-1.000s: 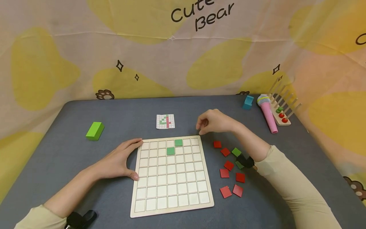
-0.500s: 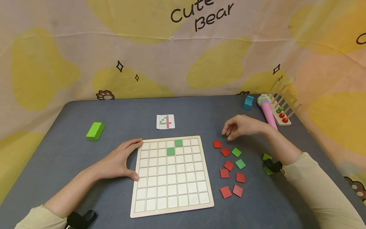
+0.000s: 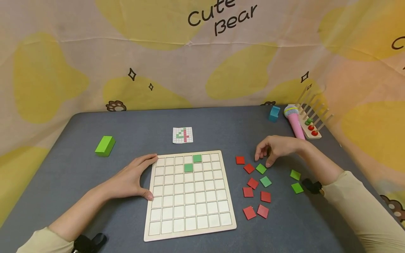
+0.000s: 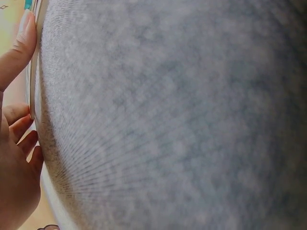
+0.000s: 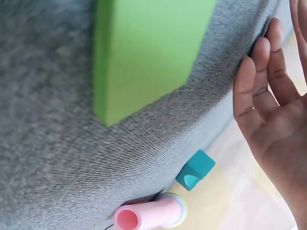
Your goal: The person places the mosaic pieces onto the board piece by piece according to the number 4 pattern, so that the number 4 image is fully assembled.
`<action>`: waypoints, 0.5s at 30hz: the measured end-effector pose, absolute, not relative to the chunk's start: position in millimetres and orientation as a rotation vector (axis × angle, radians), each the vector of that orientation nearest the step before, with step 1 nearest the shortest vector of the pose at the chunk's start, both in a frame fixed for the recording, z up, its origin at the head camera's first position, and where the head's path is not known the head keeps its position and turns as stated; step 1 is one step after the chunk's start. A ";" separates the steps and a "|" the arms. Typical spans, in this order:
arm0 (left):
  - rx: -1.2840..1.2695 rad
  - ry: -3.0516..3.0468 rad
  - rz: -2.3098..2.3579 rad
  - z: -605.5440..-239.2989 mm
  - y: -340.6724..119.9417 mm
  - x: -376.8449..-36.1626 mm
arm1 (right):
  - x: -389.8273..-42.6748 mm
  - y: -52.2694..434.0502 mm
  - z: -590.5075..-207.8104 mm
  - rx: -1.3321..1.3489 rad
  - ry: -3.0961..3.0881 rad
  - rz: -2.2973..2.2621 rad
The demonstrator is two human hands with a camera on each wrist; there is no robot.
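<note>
Right hand hovering, grip loosely curled, holding nothing, over green square tile lying on grey bench. Left hand bracing wooden grid board, fingers flat. Risk: fingertips nudging neighbouring red tile, scattering cluster.

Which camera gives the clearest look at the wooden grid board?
The head view: the whole grid board shows, with two green tiles seated. The left wrist view catches only its edge by the left hand; the right wrist view misses it.
</note>
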State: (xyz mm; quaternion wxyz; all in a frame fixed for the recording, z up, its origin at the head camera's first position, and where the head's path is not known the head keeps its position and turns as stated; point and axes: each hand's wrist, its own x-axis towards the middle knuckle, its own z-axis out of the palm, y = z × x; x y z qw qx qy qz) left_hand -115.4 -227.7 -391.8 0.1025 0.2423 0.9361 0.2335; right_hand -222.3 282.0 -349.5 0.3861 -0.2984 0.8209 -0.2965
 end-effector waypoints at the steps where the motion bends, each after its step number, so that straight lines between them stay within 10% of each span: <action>1: 0.716 2.763 0.690 -391.4 -227.7 -115.3 | -221.8 282.3 -350.0 -0.770 2.086 -0.757; 15: 0.723 2.765 0.689 -391.6 -227.9 -115.1 | -218.0 278.1 -353.4 -0.806 2.132 -0.691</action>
